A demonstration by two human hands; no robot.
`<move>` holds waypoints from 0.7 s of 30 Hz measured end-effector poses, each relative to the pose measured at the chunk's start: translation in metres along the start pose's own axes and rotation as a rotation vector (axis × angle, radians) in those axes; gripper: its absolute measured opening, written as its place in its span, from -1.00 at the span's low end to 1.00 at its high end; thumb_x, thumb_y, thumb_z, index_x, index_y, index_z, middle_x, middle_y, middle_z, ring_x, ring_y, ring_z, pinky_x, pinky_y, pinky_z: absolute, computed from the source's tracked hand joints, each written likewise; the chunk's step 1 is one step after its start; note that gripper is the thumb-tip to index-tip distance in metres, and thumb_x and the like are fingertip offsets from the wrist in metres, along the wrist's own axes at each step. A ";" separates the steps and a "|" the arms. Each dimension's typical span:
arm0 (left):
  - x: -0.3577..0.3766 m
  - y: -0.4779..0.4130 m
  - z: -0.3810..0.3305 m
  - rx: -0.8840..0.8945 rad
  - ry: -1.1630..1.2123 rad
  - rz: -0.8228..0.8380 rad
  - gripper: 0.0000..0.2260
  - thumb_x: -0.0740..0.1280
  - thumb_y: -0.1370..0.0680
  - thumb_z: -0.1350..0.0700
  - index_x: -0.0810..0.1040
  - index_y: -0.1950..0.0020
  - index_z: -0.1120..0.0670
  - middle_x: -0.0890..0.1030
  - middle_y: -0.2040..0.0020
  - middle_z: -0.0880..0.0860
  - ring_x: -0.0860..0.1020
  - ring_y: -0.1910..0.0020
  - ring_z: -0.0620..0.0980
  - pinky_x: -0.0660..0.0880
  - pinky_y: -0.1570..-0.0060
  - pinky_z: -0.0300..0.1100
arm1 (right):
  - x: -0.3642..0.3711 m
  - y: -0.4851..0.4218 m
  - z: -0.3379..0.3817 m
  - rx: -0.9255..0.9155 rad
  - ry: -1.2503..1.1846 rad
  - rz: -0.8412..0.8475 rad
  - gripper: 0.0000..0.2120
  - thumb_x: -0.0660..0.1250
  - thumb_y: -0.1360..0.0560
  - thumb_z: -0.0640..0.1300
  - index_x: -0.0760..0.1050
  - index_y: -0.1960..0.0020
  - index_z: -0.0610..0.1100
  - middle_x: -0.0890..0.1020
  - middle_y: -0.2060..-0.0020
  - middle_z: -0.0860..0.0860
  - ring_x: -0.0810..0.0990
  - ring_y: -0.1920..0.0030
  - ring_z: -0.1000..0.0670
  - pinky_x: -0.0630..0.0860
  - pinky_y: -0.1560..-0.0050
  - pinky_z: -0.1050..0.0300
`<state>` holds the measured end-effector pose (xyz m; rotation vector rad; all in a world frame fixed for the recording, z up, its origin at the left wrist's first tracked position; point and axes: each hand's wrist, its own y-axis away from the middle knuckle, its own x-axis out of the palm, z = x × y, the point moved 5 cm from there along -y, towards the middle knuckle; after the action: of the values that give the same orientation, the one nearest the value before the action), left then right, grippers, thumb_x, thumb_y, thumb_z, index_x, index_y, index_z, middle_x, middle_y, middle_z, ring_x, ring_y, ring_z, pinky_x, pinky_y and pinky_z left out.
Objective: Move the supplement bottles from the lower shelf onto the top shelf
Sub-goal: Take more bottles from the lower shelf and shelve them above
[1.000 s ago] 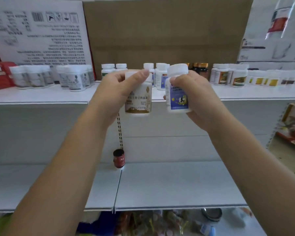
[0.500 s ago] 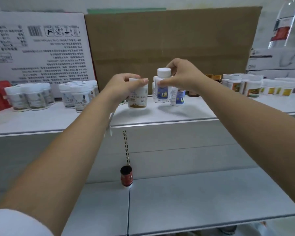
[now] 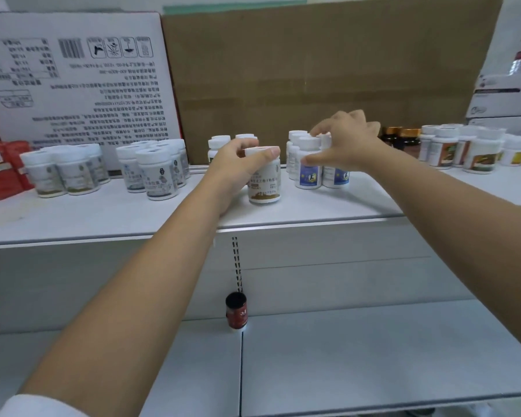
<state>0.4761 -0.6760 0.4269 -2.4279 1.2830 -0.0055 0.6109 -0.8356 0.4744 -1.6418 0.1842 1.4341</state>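
Note:
My left hand (image 3: 235,167) grips a white bottle with a brown label (image 3: 264,183), which stands upright on the top shelf (image 3: 103,218) near its front edge. My right hand (image 3: 345,142) hovers with spread fingers over a group of white bottles with blue labels (image 3: 309,173). Its thumb touches the side of the front one, and the fingers are not curled round it. On the lower shelf (image 3: 373,356) a small dark red bottle with a black cap (image 3: 236,310) stands alone against the back panel.
Clusters of white bottles (image 3: 151,170) fill the top shelf's left side, with red packs (image 3: 0,167) at the far left. Amber bottles (image 3: 403,139) and more white bottles (image 3: 469,152) stand at the right. A brown cardboard box (image 3: 313,79) and a white printed box (image 3: 79,79) back the shelf.
My left hand set the brown-label bottle down on the top shelf. My right hand placed the blue-label bottle beside the others and loosened its pinch on the cap.

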 end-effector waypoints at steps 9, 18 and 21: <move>-0.006 0.016 -0.005 0.033 -0.017 0.003 -0.51 0.56 -0.26 -0.19 0.67 -0.09 0.04 0.67 -0.08 0.03 0.63 -0.11 0.02 0.54 -0.26 0.08 | 0.009 0.064 0.040 -0.281 -0.246 0.124 -0.71 0.28 -0.53 -0.05 0.55 -0.23 -0.05 0.60 -0.03 0.08 0.56 -0.08 0.04 0.49 -0.16 0.09; -0.087 0.064 -0.032 0.050 -0.219 -0.063 -0.60 0.51 -0.31 -0.14 0.68 -0.05 0.06 0.68 -0.06 0.06 0.63 -0.12 0.07 0.55 -0.20 0.08 | 0.022 0.069 0.138 -0.427 -0.311 0.344 -0.61 0.27 -0.52 -0.08 0.45 -0.35 0.00 0.55 -0.22 0.12 0.51 -0.16 0.12 0.44 -0.17 0.19; -0.143 0.072 -0.031 0.051 -0.239 -0.097 -0.79 0.53 -0.39 -0.09 0.70 0.10 0.01 0.69 0.00 0.03 0.63 -0.10 0.07 0.54 -0.22 0.08 | 0.027 0.066 0.185 -0.478 -0.344 0.344 -0.61 0.28 -0.52 -0.06 0.44 -0.35 0.03 0.56 -0.22 0.13 0.53 -0.14 0.13 0.44 -0.15 0.22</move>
<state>0.3309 -0.6089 0.4559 -2.3611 1.0469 0.2158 0.4471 -0.7319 0.4352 -1.7556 -0.0876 2.1247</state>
